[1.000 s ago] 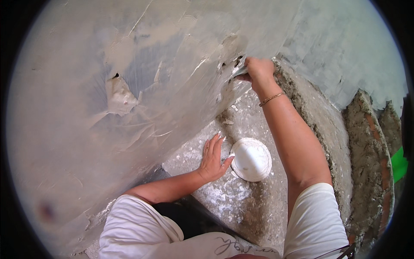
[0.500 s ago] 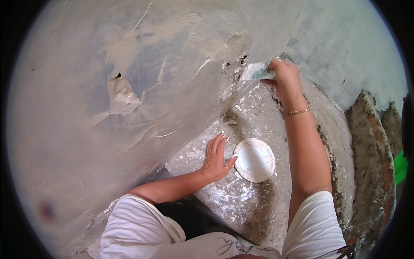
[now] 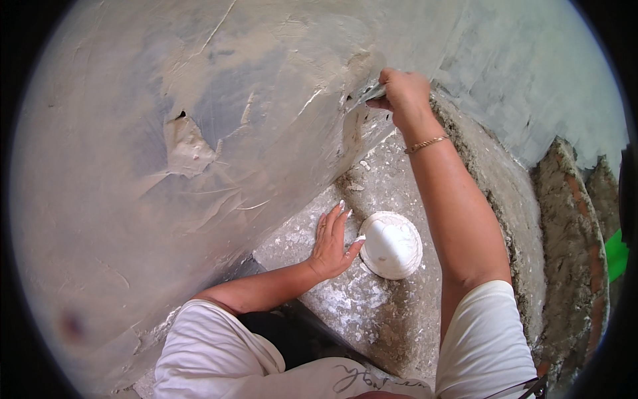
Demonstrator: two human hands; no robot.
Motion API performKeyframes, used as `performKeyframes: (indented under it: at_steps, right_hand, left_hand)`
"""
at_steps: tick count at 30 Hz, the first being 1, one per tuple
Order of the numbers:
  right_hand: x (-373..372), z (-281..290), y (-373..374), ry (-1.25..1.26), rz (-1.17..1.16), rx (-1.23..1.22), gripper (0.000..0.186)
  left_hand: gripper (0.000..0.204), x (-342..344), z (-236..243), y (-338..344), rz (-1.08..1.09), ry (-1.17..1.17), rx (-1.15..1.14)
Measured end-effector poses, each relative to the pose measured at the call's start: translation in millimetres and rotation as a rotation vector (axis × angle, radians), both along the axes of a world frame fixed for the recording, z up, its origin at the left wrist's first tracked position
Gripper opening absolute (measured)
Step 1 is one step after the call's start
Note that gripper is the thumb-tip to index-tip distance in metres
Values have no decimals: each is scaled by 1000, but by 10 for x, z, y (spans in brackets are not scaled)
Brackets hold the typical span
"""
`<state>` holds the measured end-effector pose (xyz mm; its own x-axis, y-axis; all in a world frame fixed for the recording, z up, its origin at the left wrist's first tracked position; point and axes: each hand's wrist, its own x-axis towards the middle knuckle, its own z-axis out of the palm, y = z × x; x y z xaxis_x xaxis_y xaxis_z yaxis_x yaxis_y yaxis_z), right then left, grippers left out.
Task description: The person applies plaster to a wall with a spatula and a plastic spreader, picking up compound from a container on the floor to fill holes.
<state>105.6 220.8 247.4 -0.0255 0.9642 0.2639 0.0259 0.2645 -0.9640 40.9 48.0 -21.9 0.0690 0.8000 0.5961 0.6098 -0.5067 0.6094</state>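
My right hand [image 3: 407, 96] grips a flat scraper [image 3: 372, 92], held nearly edge-on against the grey plastered wall [image 3: 119, 199], beside a rough dark gap high in that surface. My left hand [image 3: 329, 247] rests with fingers spread on the speckled concrete step [image 3: 339, 326], holding nothing. Just right of its thumb is a white round lid or tub [image 3: 389, 246], smeared with pale material. Lower left of the gap, the wall has a torn patch [image 3: 189, 146] with a small dark hole.
Curved, rough-edged steps [image 3: 561, 253] with exposed brick climb along the right side. Above them the wall [image 3: 531, 80] carries a lighter, streaky coat. A bright green object [image 3: 617, 256] shows at the far right edge. My dark-clad lower body is at the bottom.
My right hand first moved right, showing the scraper's face, then went up and back left, turning the blade edge-on to the wall again. My left hand has stayed in place.
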Motion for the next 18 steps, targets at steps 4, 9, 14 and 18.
performKeyframes:
  at_steps: [4,9,14,18]
  right_hand:
    - [178,161,-348,-117,-101,22,20]
    - [364,-222,-158,-151,-229,40,19]
    - [218,-761,193,-330,-305,1,19]
    - [36,-593,231,-319,-259,225,17]
  left_hand:
    - [68,-15,0,-1,0,-7,-12]
    - [67,-10,-7,-7,-3,-11,-7]
    - [68,7,-24,-2,2,1,27]
    - [68,13,-24,1,-4,11,31]
